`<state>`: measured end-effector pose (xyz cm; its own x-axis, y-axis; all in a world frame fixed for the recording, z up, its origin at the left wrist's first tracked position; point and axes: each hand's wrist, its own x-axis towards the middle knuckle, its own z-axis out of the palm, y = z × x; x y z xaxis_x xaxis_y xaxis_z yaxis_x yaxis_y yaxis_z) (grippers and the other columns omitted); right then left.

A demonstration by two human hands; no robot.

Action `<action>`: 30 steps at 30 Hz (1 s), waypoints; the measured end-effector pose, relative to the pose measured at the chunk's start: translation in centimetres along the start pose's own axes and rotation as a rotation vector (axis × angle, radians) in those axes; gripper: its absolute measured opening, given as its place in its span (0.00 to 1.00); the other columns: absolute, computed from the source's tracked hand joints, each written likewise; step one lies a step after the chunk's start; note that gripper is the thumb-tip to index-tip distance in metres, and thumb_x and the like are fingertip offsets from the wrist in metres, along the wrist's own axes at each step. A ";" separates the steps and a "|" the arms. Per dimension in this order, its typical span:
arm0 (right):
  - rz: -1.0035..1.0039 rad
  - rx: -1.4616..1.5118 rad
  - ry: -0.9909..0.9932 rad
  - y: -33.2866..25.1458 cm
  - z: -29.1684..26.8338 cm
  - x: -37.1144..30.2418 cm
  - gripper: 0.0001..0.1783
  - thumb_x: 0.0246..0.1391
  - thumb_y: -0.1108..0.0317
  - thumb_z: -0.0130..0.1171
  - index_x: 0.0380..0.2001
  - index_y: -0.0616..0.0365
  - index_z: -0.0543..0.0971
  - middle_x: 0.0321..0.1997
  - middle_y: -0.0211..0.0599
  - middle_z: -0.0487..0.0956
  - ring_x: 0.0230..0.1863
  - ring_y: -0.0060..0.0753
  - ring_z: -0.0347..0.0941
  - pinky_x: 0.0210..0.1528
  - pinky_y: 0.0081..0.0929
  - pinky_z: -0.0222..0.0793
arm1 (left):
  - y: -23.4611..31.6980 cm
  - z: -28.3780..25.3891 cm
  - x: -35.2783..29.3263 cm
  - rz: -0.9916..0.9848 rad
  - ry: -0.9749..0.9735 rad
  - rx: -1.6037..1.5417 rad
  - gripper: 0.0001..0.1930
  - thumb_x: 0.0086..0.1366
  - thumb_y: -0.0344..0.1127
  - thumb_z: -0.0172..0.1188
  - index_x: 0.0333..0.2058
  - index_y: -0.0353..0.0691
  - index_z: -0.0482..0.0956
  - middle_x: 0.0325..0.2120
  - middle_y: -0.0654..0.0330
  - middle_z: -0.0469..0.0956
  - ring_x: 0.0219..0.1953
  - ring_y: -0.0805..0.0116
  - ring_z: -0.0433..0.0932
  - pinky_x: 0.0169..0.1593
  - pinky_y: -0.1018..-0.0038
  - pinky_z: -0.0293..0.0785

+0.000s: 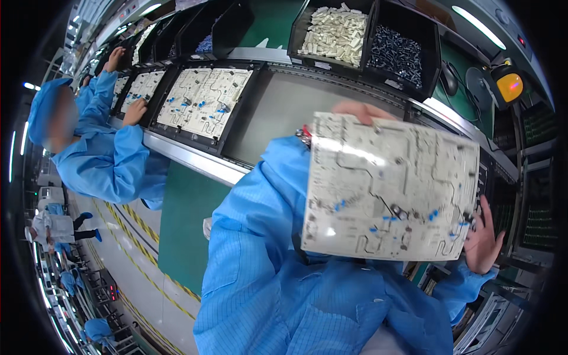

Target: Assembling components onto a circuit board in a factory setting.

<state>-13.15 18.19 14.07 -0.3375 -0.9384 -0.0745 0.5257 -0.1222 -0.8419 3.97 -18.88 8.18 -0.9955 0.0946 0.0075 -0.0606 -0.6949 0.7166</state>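
I hold a large white circuit board [387, 189] up in front of me, tilted, with small blue components and dark traces on its face. My left hand [358, 110] grips its top edge; only the fingertips show above the board, and my blue sleeve runs up behind it. My right hand [482, 236] supports the lower right edge, with its fingers spread against the board. The board hides most of my left hand and part of my chest.
A dark conveyor [284, 106] runs behind, carrying a similar board [204, 100] on a tray. Black bins above hold white parts [337, 32] and dark parts [396, 53]. A co-worker [100, 148] in blue works at the left. An orange lamp [510, 86] glows at right.
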 end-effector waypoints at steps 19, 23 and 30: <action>-0.268 -0.338 0.905 1.4 -14.7 -3.9 0.26 0.55 0.76 0.53 0.57 0.69 0.61 0.50 0.43 0.74 0.47 0.28 0.72 0.51 0.24 0.67 | -2.3 1.3 0.4 0.092 0.360 0.418 0.24 0.69 0.45 0.39 0.54 0.32 0.65 0.42 0.51 0.76 0.45 0.65 0.74 0.51 0.70 0.67; -0.252 -0.383 0.937 1.5 -13.0 -3.1 0.28 0.55 0.78 0.53 0.58 0.71 0.59 0.51 0.45 0.73 0.48 0.29 0.72 0.52 0.24 0.66 | -2.0 1.4 0.6 0.147 0.402 0.379 0.18 0.67 0.38 0.42 0.50 0.33 0.70 0.37 0.56 0.77 0.41 0.69 0.74 0.48 0.73 0.68; -0.251 -0.475 0.816 2.5 -11.6 -2.0 0.28 0.54 0.79 0.52 0.58 0.75 0.58 0.55 0.47 0.71 0.52 0.30 0.70 0.55 0.23 0.63 | -2.5 1.8 0.8 0.153 0.418 0.473 0.16 0.66 0.35 0.43 0.47 0.33 0.72 0.35 0.58 0.77 0.39 0.71 0.74 0.47 0.74 0.67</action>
<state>-20.25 23.50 5.90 -0.9276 -0.3687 -0.0601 0.0557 0.0226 -0.9982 3.50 -15.82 7.66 -0.9405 -0.3325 -0.0701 0.0276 -0.2803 0.9595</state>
